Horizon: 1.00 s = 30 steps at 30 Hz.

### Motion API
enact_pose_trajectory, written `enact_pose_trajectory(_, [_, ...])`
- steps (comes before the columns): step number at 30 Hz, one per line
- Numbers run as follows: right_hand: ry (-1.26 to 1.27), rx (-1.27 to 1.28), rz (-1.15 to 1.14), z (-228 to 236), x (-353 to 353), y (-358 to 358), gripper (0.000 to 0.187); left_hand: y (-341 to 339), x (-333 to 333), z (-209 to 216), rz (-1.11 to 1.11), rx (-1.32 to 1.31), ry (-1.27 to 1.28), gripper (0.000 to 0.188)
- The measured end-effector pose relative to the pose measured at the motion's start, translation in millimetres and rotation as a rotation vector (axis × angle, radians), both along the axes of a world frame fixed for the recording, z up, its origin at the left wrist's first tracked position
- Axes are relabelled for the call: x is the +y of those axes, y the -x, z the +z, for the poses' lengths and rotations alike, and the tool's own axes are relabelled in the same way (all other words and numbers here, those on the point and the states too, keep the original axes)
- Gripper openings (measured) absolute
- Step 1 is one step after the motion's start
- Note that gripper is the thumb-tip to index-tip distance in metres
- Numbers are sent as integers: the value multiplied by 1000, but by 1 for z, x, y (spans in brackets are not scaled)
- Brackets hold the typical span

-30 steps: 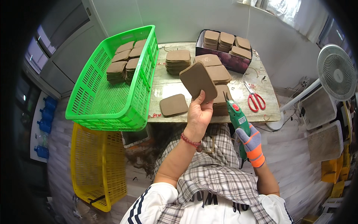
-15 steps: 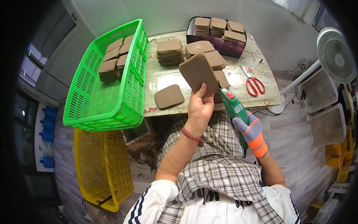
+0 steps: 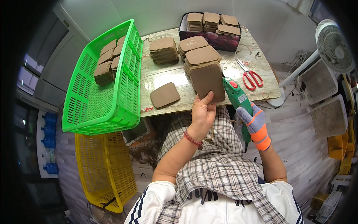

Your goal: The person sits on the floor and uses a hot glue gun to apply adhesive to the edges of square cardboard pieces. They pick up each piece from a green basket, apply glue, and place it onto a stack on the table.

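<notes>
My left hand [image 3: 203, 112] is bare and pinches the lower edge of a brown rounded-rectangle pad [image 3: 207, 83], thumb on top. My right hand [image 3: 255, 126], in a grey and orange glove, wraps round a green handheld power tool [image 3: 238, 96] with a red button. The tool's tip is close by the pad's right edge; whether they touch I cannot tell. Behind the held pad stands a stack of like pads [image 3: 203, 56], partly hidden by it. A single pad [image 3: 165, 95] lies flat on the table to the left of my left hand.
The table [image 3: 156, 76] also bears another pad stack [image 3: 163, 50], red-handled scissors [image 3: 253, 79] and a dark box [image 3: 209, 39] of pads. A green crate [image 3: 128, 86] with pads is at the left, a yellow crate [image 3: 108, 168] below it. A fan [image 3: 332, 48] stands right.
The held pad has turned from a leftward tilt to nearly straight, with its right edge beside the tool. My left hand has lowered a little and the tool's lower end has swung slightly right.
</notes>
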State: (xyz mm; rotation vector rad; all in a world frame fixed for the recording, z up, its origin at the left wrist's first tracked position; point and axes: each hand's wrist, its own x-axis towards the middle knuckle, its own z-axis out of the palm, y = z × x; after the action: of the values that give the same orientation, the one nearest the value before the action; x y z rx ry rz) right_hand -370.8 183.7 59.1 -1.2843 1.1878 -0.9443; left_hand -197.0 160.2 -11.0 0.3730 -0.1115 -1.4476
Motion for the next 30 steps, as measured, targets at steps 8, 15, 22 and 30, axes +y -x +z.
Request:
enact_pose_trajectory(8, [-36,9,56,9,-3,13,27,-15,8,-7,-58,-210,7,22])
enact_pose_trajectory(15, [-73,64,156,15,-1,34,33,-60,4,7,-87,-552,56,27])
enact_pose_trajectory(22, [-135,134,230,19,6,35,32,-91,8,16,-259,-840,20,31])
enact_pose_trajectory(30, [-161,114,219,10,7,22,32,-91,24,3,-425,-837,-79,32])
